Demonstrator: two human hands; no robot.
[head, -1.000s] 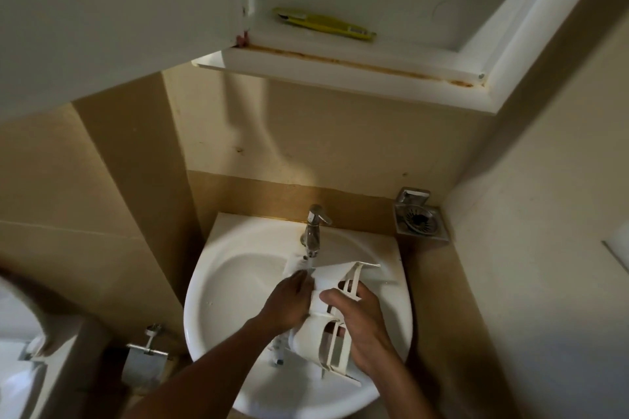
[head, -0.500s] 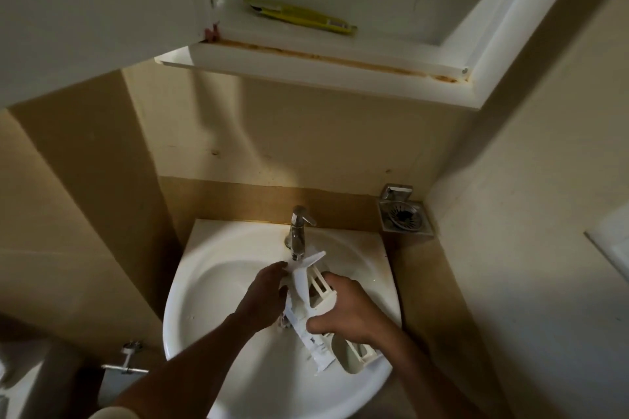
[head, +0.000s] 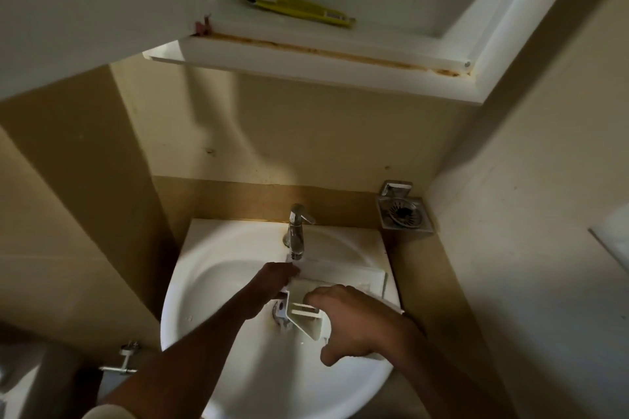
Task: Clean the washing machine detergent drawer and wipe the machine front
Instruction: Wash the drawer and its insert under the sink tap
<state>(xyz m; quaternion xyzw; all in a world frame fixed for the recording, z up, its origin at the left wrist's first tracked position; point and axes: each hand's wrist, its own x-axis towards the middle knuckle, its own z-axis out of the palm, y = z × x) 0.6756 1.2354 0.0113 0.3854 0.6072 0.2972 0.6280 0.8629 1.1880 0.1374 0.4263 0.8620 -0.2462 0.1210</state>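
The white plastic detergent drawer (head: 343, 274) lies flat across the white sink (head: 218, 282), under the chrome tap (head: 296, 231). My left hand (head: 275, 281) grips the drawer's left end just below the tap's spout. My right hand (head: 354, 320) holds the drawer's near side, fingers over its slotted compartments. Part of the drawer is hidden under my right hand. I cannot tell whether water is running. The washing machine is out of view.
An open white wall cabinet (head: 340, 58) hangs above the sink, with a yellow packet (head: 296, 8) on its shelf. A metal soap holder (head: 403, 213) sits on the wall at the right. A toilet paper holder (head: 124, 359) is at lower left.
The drawer has turned from standing on edge to lying flat across the sink. My right hand shifted to its near side. The view has moved closer to the sink.
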